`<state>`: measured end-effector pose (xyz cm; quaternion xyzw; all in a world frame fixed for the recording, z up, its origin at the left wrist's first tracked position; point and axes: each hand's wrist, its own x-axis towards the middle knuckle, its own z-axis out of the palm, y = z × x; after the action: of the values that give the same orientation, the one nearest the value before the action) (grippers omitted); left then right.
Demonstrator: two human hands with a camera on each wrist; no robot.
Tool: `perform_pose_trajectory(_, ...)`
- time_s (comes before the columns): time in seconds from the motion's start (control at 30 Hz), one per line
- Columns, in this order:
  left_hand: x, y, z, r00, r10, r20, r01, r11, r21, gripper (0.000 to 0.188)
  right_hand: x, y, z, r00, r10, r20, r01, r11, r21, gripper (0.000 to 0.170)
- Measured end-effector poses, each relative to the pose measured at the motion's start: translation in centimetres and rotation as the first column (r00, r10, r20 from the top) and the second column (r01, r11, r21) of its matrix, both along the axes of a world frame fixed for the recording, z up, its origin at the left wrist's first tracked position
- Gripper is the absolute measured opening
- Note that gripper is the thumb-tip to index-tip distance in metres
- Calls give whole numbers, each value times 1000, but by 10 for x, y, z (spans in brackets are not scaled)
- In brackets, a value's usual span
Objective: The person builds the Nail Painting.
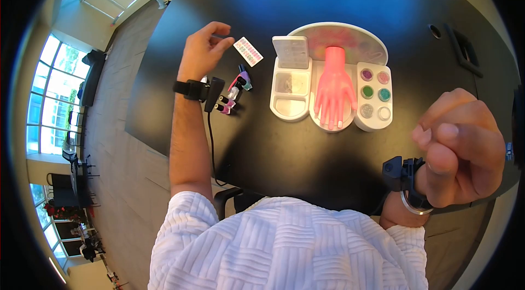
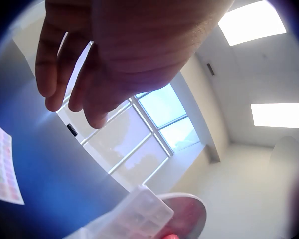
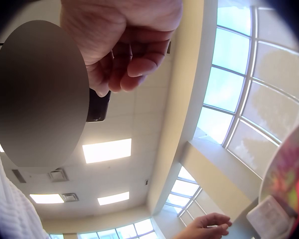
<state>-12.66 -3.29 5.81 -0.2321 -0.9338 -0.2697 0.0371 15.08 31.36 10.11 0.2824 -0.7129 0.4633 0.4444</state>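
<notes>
Left hand (image 1: 202,54): hung relaxed, empty; card (image 1: 249,52) lay at three o'clock.
Right hand (image 1: 465,145): curled loosely (raised), held nothing.

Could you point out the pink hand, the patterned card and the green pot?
Pink hand (image 1: 334,85), head view: back of the hand.
Patterned card (image 1: 249,51), head view: middle of its face.
Green pot (image 1: 367,92), head view: center of its top.

Bare black tabletop (image 1: 260,115) runs between the small black-capped polish bottles (image 1: 234,93) and the white plastic stand (image 1: 291,117), then along the stand's front edge toward the right hand (image 1: 462,148), leaving a low passage. The stand's tall rounded back panel (image 1: 365,44) and raised translucent lid (image 1: 291,52) bar its far side, while the pink plastic model hand (image 1: 335,85) fills its middle.
</notes>
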Motion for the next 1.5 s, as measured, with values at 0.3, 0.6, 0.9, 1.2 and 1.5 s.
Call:
perform_pose_trajectory(0.3, -4, -112, -35, 948, 274, -164, -318, 852, -415, 48, -1, -3, -3, 1000, 16, -13, -16, 1000, -5, 27)
perform_pose_trajectory(0.6, 2, -112, -64, 931, 364, -13, -300, 747, -594, 64, -1, -11, 1, 1000, 19, -10, -20, 1000, -8, 25)
perform_pose_trajectory(0.9, 3, -109, -53, 929, 344, -139, -371, 850, -373, 39, 4, 0, 1, 999, 31, 11, -31, 999, 24, 25)
perform_pose_trajectory(1.2, 41, -50, 13, 978, 142, -155, -129, 988, 89, 25, 5, 5, 2, 989, 107, 98, -115, 991, 74, 28)
perform_pose_trajectory(1.5, 73, 29, 13, 990, -139, -33, 141, 923, 357, 21, 4, 3, -11, 1000, 11, -8, -11, 999, -48, 27)
